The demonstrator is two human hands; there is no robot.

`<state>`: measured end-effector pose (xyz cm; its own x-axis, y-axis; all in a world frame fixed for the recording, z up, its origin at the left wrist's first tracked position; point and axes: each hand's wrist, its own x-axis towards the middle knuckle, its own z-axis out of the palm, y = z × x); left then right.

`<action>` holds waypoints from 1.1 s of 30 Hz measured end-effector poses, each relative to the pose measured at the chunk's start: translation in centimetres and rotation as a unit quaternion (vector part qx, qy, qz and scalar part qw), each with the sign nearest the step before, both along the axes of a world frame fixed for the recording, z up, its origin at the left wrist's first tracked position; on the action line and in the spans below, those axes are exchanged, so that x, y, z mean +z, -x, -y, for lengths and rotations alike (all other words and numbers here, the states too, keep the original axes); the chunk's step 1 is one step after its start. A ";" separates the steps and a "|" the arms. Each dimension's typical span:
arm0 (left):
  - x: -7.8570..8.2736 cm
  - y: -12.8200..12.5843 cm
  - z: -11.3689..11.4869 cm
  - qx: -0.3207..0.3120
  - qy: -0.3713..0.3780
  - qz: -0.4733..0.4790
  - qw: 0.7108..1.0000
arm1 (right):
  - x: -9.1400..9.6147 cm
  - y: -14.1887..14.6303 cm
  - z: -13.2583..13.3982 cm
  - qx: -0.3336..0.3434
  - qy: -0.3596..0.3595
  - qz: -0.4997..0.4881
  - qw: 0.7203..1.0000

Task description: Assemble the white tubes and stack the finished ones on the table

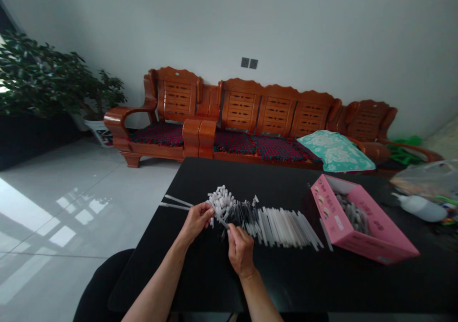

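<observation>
On the black table, my right hand (241,250) is closed in a pinch on the near end of a thin grey translucent tube (223,223). The tube slants up toward my left hand (198,221), whose thumb and fingers are pressed together near its far end. Whatever is between the left fingertips is too small to make out. Just beyond both hands lies a heap of small white plastic pieces (221,199). Dark thin pieces (243,213) lie right of the heap, beside a long row of pale translucent tubes (286,226). Two pale strips (179,201) lie left of my left hand.
A pink box (375,245) with grey pieces inside stands on the black table (286,284) at the right. Beyond it are a white bottle (422,206) and a clear plastic bag (425,176). A wooden sofa (239,105) stands behind the table, and a potted plant (96,93) at left.
</observation>
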<state>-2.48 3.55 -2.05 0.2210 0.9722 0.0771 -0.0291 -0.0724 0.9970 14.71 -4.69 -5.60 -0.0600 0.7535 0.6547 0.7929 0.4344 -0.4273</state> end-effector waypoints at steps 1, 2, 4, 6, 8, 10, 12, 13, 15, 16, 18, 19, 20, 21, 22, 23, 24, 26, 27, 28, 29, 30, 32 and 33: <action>0.0 0.0 0.0 -0.006 0.002 0.003 1.000 | -0.1 0.0 0.0 0.001 0.002 0.001 1.000; 0.0 0.1 0.0 -0.010 0.007 0.005 1.000 | -0.1 0.0 -0.1 0.001 0.002 0.003 1.000; 0.2 0.2 0.0 -0.015 0.020 0.008 1.000 | -0.1 -0.1 -0.2 0.005 -0.005 0.007 1.000; 0.3 0.4 0.0 -0.008 0.035 0.013 0.999 | 0.3 -0.1 -0.2 0.018 -0.007 0.000 1.000; 0.4 0.7 0.1 0.005 0.050 0.025 0.998 | 1.1 -0.2 -0.1 0.042 0.017 -0.044 0.998; 0.3 0.9 0.2 0.014 0.065 0.050 0.997 | 2.2 -0.1 0.1 0.061 0.073 -0.147 0.984; 0.1 0.9 0.4 0.014 0.076 0.086 0.993 | 3.4 0.1 0.1 0.073 0.141 -0.298 0.941; 0.0 0.8 0.6 0.013 0.081 0.104 0.991 | 3.9 0.2 0.0 0.078 0.166 -0.374 0.909; -0.2 0.6 0.8 0.007 0.090 0.120 0.989 | 4.5 0.5 -0.5 0.085 0.183 -0.498 0.843; -0.3 0.5 0.9 0.003 0.093 0.115 0.989 | 4.6 0.6 -0.7 0.084 0.179 -0.542 0.817; -0.5 0.4 0.9 0.013 0.088 0.071 0.993 | 4.5 0.5 -1.4 0.068 0.159 -0.598 0.783; -0.5 0.3 0.9 0.032 0.079 0.030 0.996 | 4.3 0.4 -1.7 0.056 0.149 -0.615 0.773; -0.6 0.4 0.8 0.057 0.062 -0.021 0.996 | 4.1 0.2 -2.0 0.044 0.142 -0.626 0.766; -0.6 0.4 0.7 0.085 0.037 -0.076 0.993 | 3.8 0.0 -2.2 0.035 0.137 -0.633 0.761; -0.7 0.4 0.6 0.109 0.007 -0.133 0.985 | 3.6 -0.3 -2.3 0.030 0.135 -0.638 0.758; -0.9 0.4 0.5 0.126 -0.022 -0.188 0.974 | 3.4 -0.5 -2.4 0.029 0.135 -0.642 0.754; -1.0 0.3 0.4 0.137 -0.047 -0.239 0.960 | 3.4 -0.6 -2.4 0.033 0.140 -0.645 0.751; -1.5 -0.1 0.4 0.149 -0.072 -0.324 0.932 | 3.4 -0.7 -2.2 0.044 0.160 -0.648 0.743; -1.7 -0.3 0.3 0.153 -0.073 -0.358 0.918 | 3.5 -0.7 -2.1 0.050 0.172 -0.647 0.741; -1.9 -0.6 0.3 0.155 -0.070 -0.385 0.907 | 3.7 -0.6 -2.0 0.054 0.183 -0.644 0.741; -2.1 -0.8 0.3 0.154 -0.066 -0.405 0.899 | 3.8 -0.6 -1.9 0.057 0.192 -0.638 0.743; -2.2 -1.0 0.4 0.151 -0.063 -0.419 0.893 | 3.8 -0.5 -1.8 0.057 0.199 -0.631 0.748; -2.1 -1.1 0.4 0.145 -0.055 -0.436 0.887 | 3.9 -0.4 -1.6 0.055 0.207 -0.612 0.761; -2.1 -1.1 0.4 0.144 -0.050 -0.439 0.885 | 3.8 -0.3 -1.5 0.053 0.209 -0.604 0.767</action>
